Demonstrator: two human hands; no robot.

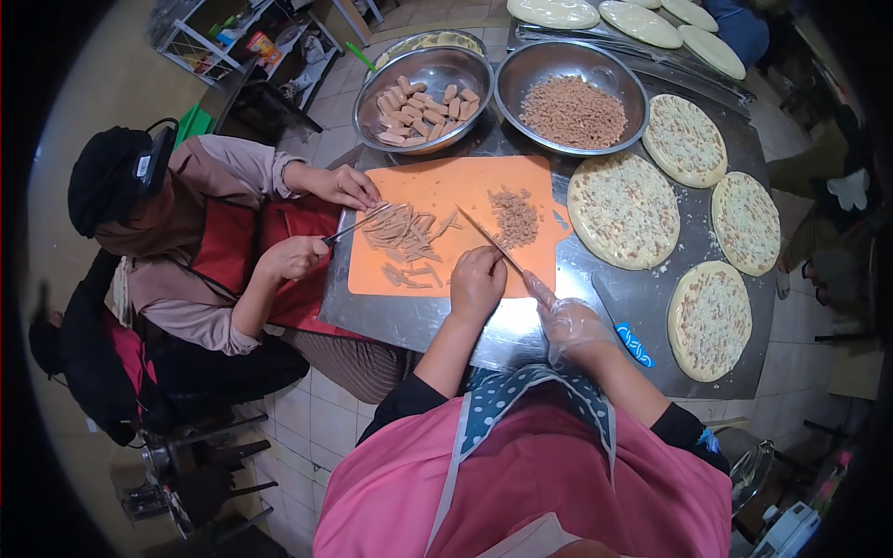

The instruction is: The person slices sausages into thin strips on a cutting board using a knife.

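We note R hand [569,324] gripping steel knife [491,239]; L hand [477,281] curled by blade, nr. orange plastic board's [456,177] near edge; diced brown pcs. [514,219] twd. R edge. Advise L fingertips tucked.

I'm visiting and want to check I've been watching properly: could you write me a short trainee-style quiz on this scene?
1. True or false: the person's right hand, in a clear glove, holds a knife.
2. How many topped dough rounds lie on the table?
3. The bowl nearer those rounds holds:
A) whole sausages
B) finely chopped bits
C) long strips

Key: 1 true; 2 four; 3 B
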